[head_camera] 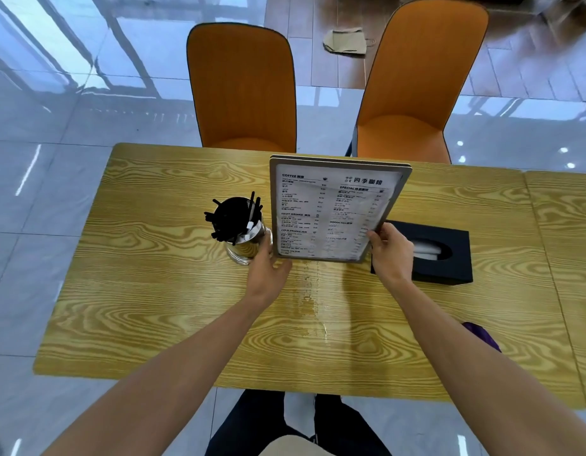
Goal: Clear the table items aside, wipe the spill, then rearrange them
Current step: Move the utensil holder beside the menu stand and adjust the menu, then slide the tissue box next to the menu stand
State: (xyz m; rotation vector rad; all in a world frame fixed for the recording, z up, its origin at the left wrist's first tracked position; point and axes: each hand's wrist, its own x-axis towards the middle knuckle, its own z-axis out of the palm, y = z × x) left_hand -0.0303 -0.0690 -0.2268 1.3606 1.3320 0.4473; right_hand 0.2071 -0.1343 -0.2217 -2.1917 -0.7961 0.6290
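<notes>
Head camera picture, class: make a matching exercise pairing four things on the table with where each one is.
Things:
1. menu stand
2. straw cup
3. tissue box
4. spill

Places:
A. right of the menu, flat on the table
B. gripped by the right hand
C. on the wood between the forearms
D. by the left hand

Pairs: 1-B, 2-D, 3-A, 4-C
</notes>
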